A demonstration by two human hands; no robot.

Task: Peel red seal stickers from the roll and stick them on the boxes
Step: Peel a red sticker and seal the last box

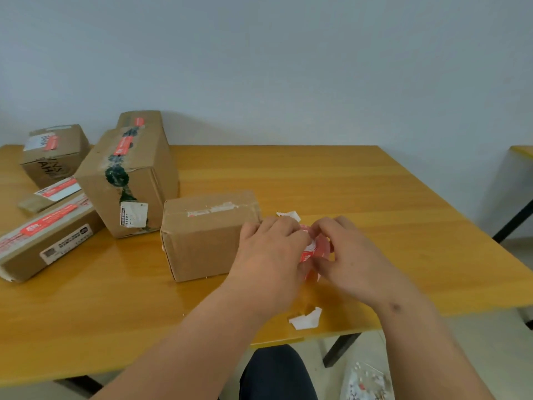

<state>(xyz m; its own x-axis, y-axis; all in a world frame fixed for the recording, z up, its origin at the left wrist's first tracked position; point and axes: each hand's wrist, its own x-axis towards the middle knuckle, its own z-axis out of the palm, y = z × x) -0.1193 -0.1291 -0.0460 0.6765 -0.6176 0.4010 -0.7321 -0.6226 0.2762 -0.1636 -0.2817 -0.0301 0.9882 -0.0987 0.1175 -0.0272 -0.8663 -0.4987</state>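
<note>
While both hands work at the same small thing, the scene breaks down as follows.

Roll: a small roll of red seal stickers with white print [313, 251] is held between the two hands, just above the yellow wooden desk [360, 197] and right beside the nearest box.

Left hand: the left hand [271, 249] curls round the roll from the left, probably to steady it so that a sticker can be lifted off.

Right hand: the right hand [343, 249] pinches at the roll's upper edge with bent fingertips; it looks like picking at a sticker's corner, though the sticker edge itself is hidden.

Nearest box: a plain brown cardboard box [207, 235] lies close by the left hand, its top seam showing only torn white tape residue and no red seal, so it is likely the next to be sealed.

Done boxes: the tall brown box with dark green tape [129, 180], a long flat brown box [46, 238] and a small brown box at the far left [54, 151] each carry a red sticker and are grouped at the left, apart from the work.

Scraps: torn white backing paper [305, 320] lies at the desk's near edge, another piece [288, 215] behind the hands.
</note>
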